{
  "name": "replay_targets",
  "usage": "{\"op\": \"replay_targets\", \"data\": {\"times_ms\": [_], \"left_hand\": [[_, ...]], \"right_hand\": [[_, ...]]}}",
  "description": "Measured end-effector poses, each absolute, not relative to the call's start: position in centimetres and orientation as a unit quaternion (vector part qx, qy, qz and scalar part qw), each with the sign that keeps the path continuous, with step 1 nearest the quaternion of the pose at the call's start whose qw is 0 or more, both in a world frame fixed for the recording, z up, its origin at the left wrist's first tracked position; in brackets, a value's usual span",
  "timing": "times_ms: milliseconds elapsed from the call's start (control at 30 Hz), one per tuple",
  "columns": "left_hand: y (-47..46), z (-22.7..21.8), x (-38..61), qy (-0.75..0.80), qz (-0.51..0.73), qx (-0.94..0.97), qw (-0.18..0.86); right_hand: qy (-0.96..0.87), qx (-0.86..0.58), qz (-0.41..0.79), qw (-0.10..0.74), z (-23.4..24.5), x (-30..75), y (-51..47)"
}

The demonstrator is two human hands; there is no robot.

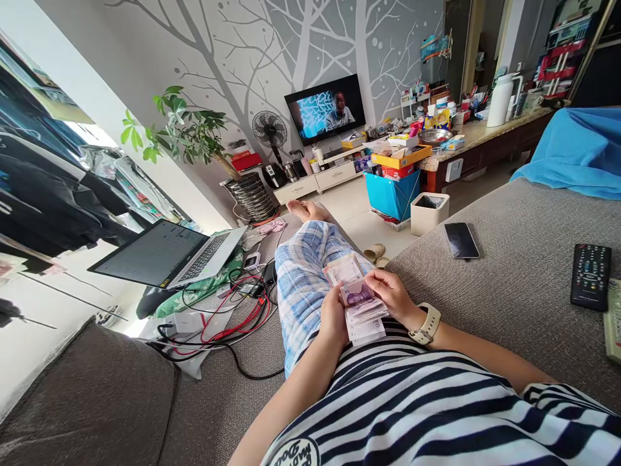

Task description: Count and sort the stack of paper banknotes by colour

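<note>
While the left hand [334, 315] holds the notes [359, 295] clamped along their left side, the right hand [394, 296] pinches the upper purple one near its right corner. These notes are over the lap, by the hem of the shirt [417, 414]; other notes [341, 268] show just beyond, over the trousers [298, 285]. A phone [461, 241] lies near the sofa's [514, 278] far edge, a laptop [194, 255] by its left edge.

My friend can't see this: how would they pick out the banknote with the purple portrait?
On the grey woven sofa, find the blue-and-white plaid trousers. At their waist end, between the bare left hand and right hand, is the purple paper banknote. Its deeper purple and portrait set it apart from the paler paper notes around it.
</note>
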State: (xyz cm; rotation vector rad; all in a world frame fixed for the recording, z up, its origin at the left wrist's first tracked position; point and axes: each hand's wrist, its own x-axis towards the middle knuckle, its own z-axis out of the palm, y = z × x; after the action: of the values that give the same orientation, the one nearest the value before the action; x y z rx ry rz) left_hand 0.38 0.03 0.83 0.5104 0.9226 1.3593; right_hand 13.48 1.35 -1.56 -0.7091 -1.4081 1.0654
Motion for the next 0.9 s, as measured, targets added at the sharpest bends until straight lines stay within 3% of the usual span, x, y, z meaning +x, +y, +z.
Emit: {"op": "replay_targets", "data": {"times_ms": [533, 900], "left_hand": [[-0.17, 1.10, 0.40, 0.396, 0.575, 0.186, 0.691], [0.15, 0.13, 0.09, 0.411, 0.598, 0.220, 0.652]], "right_hand": [[-0.590, -0.287, 0.505, 0.561, -1.59, 13.41, 1.28], [-0.574, -0.313, 0.490, 0.576, -2.21, 13.10, 1.72]]}}
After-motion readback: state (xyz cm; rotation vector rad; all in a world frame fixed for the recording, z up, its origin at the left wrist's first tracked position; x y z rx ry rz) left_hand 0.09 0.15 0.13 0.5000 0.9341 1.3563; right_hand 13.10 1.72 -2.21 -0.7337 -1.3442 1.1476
